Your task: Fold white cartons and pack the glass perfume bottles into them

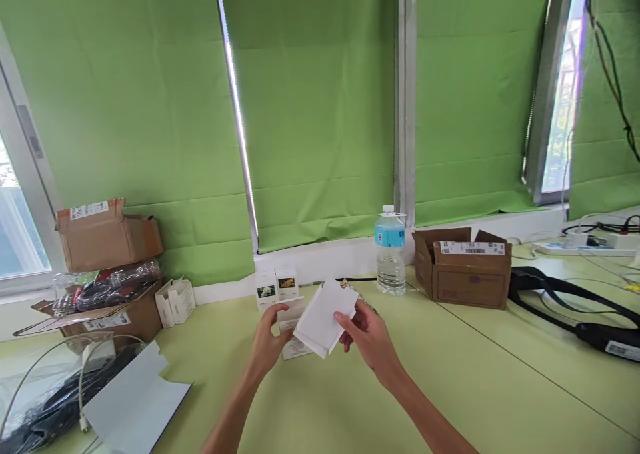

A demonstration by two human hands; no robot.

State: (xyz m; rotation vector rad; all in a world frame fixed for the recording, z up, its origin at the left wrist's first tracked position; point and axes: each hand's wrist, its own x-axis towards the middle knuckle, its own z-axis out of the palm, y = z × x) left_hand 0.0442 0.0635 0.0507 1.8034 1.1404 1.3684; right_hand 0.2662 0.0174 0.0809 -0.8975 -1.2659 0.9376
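In the middle of the table, my right hand [367, 337] pinches a small fanned stack of blank white cards [327, 317] between thumb and fingers. Close on its left, my left hand [270, 341] curls its thumb and index finger around the edge of a small white printed box [289, 315], which has lines of fine text. The cards overlap the box and partly cover it. Just behind stand two small white boxes with flower pictures [267, 294]. A patterned item with a gold-coloured tip [343, 283] is mostly hidden behind the cards and right hand.
A water bottle [390, 251] and an open cardboard box [470, 267] stand at the back right, beside a black strap [575, 307]. On the left are stacked cartons [110, 241], small white boxes [175, 302], a white sheet [137, 401] and bagged cables [65, 394].
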